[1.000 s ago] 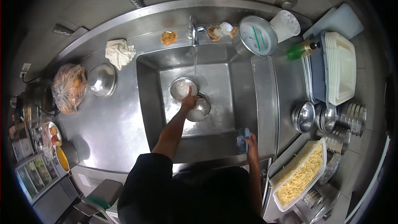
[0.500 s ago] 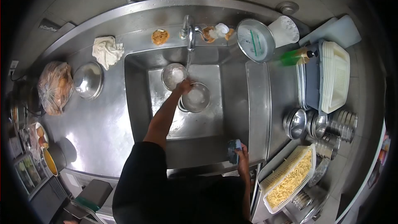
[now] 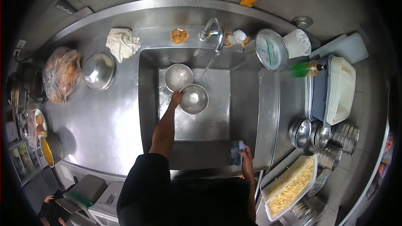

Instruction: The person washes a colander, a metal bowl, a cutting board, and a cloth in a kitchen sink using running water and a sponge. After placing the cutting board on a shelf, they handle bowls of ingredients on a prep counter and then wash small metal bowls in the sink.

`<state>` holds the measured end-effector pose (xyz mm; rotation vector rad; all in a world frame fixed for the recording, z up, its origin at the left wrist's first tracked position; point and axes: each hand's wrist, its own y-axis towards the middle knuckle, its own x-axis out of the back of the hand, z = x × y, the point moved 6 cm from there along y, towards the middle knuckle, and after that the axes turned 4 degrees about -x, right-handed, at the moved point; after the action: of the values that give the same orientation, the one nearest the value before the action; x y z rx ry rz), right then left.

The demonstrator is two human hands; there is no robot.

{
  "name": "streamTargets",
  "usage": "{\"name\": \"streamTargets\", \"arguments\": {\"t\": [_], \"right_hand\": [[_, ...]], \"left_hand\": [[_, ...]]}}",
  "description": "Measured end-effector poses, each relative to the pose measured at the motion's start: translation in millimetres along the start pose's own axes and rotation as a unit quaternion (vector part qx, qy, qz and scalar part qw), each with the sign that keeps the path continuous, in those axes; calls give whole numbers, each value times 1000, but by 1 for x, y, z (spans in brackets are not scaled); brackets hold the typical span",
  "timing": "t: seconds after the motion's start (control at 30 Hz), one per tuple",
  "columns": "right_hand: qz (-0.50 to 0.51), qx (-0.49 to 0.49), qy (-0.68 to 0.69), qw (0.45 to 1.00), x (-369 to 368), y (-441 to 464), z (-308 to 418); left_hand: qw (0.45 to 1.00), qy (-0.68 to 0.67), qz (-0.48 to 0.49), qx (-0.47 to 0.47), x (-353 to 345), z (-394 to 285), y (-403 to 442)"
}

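My left hand (image 3: 177, 97) grips the rim of a round metal bowl (image 3: 197, 105) inside the sink (image 3: 243, 100). Just behind it a second metal bowl (image 3: 179, 75) rests on the sink floor, with whitish liquid or foam inside. A thin stream of water falls from the faucet (image 3: 219, 42) to the right of both bowls. At the sink's front right, my right hand (image 3: 247, 159) is closed around a blue and dark sponge (image 3: 236, 152).
Left of the sink are a white cloth (image 3: 122, 44), an upturned metal bowl (image 3: 99, 72) and a plastic bag (image 3: 62, 75). On the right stand a basin (image 3: 271, 50), a green bottle (image 3: 302, 69), stacked bowls (image 3: 300, 133) and a basket of noodle-like strips (image 3: 293, 188). Part of another person (image 3: 52, 209) shows lower left.
My left hand has drawn the front bowl leftward and away from the water stream. The view has shifted slightly. My right hand still holds the sponge in about the same place.
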<state>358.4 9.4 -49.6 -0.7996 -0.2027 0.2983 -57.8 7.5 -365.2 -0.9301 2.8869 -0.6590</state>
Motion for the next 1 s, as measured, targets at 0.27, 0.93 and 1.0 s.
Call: {"name": "streamTargets", "arguments": {"t": [0.27,0.93,1.0], "right_hand": [[-35,-27,12,999,6,-14,-10],[-5,150,-24,988,-55,38,50],[-37,381,-207,901,-83,25,93]], "left_hand": [[992,-71,-84,63,-25,17,-2],[800,469,-53,-370,-45,-343,-103],[832,431,-85,-339,-27,-337,-119]]}}
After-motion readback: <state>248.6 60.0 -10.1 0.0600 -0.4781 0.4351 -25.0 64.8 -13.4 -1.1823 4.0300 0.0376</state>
